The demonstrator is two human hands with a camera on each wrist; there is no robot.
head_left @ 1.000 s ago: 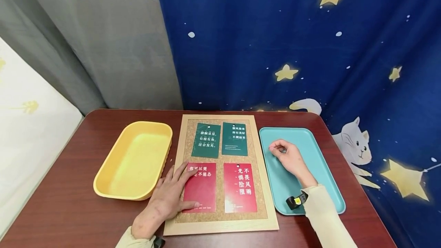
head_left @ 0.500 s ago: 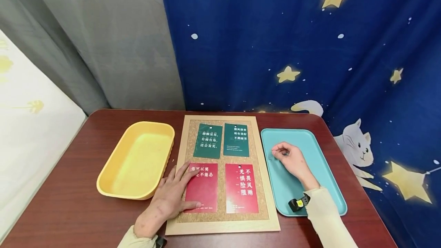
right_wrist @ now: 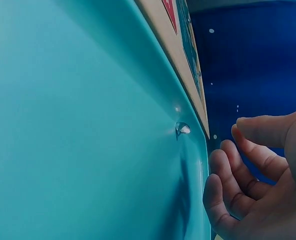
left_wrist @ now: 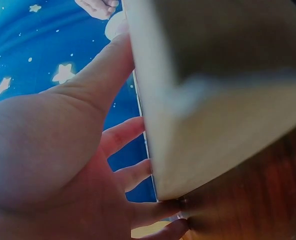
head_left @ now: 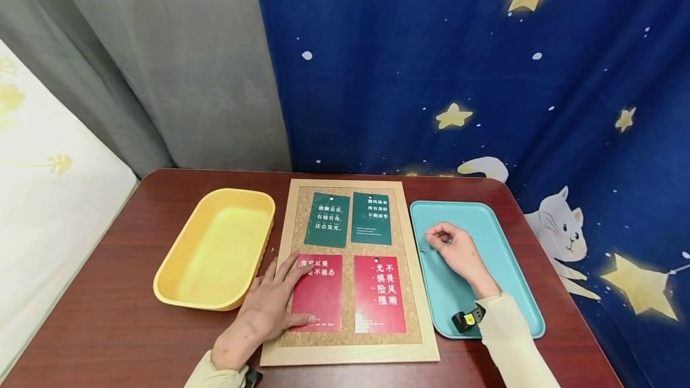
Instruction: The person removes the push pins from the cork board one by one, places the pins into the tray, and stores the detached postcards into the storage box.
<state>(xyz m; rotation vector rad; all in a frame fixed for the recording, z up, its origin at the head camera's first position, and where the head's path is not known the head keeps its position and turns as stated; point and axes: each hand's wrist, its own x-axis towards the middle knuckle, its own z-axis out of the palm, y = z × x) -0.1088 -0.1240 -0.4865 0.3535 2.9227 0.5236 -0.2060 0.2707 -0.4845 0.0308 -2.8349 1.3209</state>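
My left hand (head_left: 266,310) lies spread over the left side of a wood-framed cork board (head_left: 350,354). Its fingers and thumb reach onto the lower left red card (head_left: 318,304). Another red card (head_left: 380,316) and two green cards (head_left: 326,229) (head_left: 372,232) are on the board as well. Over the blue tray (head_left: 480,217), my right hand (head_left: 457,250) has curled fingers, thumb tip meeting the index fingertip. Nothing shows in that pinch. A small clear-headed pushpin (right_wrist: 183,129) lies in the tray near its board-side rim, apart from the fingertips.
A yellow basin (head_left: 215,256) stands left of the board on the dark red wooden table (head_left: 81,310). The tray sits close along the board's right edge. Behind the table hang a grey curtain (head_left: 215,64) and a blue curtain (head_left: 388,64) with stars.
The pushpin, not visible a second ago, now shows in the tray below my right fingertips. My right hand has shifted slightly; the left hand stays on the board. The head view has turned a little.
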